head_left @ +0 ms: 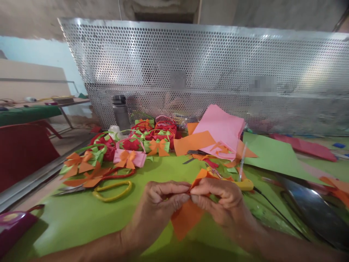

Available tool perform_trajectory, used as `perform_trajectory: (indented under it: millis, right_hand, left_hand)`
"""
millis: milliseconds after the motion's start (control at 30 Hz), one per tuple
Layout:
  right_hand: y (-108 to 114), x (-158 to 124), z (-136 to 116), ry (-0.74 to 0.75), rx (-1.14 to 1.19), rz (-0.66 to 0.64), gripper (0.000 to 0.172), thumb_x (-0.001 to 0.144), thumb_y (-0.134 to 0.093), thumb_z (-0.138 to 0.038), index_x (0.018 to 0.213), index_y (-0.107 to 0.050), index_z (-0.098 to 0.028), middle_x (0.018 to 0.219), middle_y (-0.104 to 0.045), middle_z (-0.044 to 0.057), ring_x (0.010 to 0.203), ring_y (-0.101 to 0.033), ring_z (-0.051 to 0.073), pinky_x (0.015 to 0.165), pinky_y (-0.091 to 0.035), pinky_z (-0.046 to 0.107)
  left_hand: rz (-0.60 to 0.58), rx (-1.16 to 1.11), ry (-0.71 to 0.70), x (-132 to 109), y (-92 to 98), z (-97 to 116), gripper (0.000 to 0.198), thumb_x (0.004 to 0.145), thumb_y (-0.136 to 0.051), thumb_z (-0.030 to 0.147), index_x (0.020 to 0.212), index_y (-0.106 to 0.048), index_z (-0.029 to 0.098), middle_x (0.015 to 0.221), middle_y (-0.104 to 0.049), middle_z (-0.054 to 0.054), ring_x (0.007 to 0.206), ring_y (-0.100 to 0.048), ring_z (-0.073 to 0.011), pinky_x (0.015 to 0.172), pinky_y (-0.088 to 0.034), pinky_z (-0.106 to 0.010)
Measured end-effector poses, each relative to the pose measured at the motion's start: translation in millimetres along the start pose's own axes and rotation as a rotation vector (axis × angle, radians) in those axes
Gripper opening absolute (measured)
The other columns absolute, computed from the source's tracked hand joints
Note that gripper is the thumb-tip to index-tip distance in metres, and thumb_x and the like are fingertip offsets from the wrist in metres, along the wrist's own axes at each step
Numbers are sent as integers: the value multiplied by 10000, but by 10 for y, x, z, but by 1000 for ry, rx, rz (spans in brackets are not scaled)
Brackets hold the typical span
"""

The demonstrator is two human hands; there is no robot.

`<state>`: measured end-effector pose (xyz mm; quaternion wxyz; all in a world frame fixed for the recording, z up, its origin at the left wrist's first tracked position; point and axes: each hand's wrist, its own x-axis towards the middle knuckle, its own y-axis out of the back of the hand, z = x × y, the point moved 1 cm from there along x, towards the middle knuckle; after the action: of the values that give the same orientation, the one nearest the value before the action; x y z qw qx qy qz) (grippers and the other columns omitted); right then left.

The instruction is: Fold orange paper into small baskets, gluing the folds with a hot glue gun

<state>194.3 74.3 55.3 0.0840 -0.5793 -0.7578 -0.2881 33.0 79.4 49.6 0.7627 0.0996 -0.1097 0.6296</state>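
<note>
Both hands pinch one piece of orange paper (187,220) above the green tabletop. My left hand (160,203) has its thumb and fingers closed on the paper's gathered middle. From the other side my right hand (218,200) grips the same spot, its fingertips almost touching the left ones. One part of the paper hangs below the hands and another sticks up behind the right fingers. Just beyond my right hand lies a yellow glue gun (244,184), partly hidden by the hand. To the left rest scissors with yellow handles (113,193).
Several small paper bags with bows (131,158) crowd the back left, near a grey bottle (121,114). Pink sheets (218,127) and green paper (272,154) lie at the back right. A dark shiny object (316,207) sits right. Perforated metal (204,58) rises behind.
</note>
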Motion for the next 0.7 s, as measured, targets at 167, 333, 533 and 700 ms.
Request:
perform_trajectory:
  millis: [167, 333, 533, 700]
  right_hand:
    - [-13, -18, 22, -20, 15, -9, 114, 789, -581, -191, 747, -677, -237, 662, -598, -35, 624, -541, 114, 584, -413, 216]
    - [-31, -26, 11, -25, -2, -27, 107, 788, -577, -194, 732, -666, -213, 658, -606, -26, 619, -548, 113, 590, -419, 215]
    - [-6, -22, 10, -99, -74, 24, 124, 794, -560, -261, 727, -628, -182, 613, -585, -19, 570, -512, 115, 536, -398, 220]
    - [23, -3, -41, -120, -79, 40, 124, 786, -540, -241, 718, -619, -175, 618, -580, -21, 576, -505, 110, 542, -398, 216]
  left_hand:
    - [-15, 46, 16, -18, 9, 24, 124, 704, -647, 144, 719, -750, 210, 807, -741, -28, 706, -688, -164, 602, -553, -186]
    - [-51, 157, -71, -14, 40, 25, 141, 737, -612, 123, 725, -738, 185, 839, -733, -41, 758, -681, -154, 687, -536, -193]
    - [-43, 216, -189, 1, 28, 73, 138, 746, -595, 99, 744, -713, 172, 846, -730, -41, 760, -679, -150, 708, -533, -207]
    - [-20, 327, -269, 4, -3, 159, 150, 751, -578, 92, 737, -705, 169, 814, -734, -30, 731, -680, -135, 683, -525, -182]
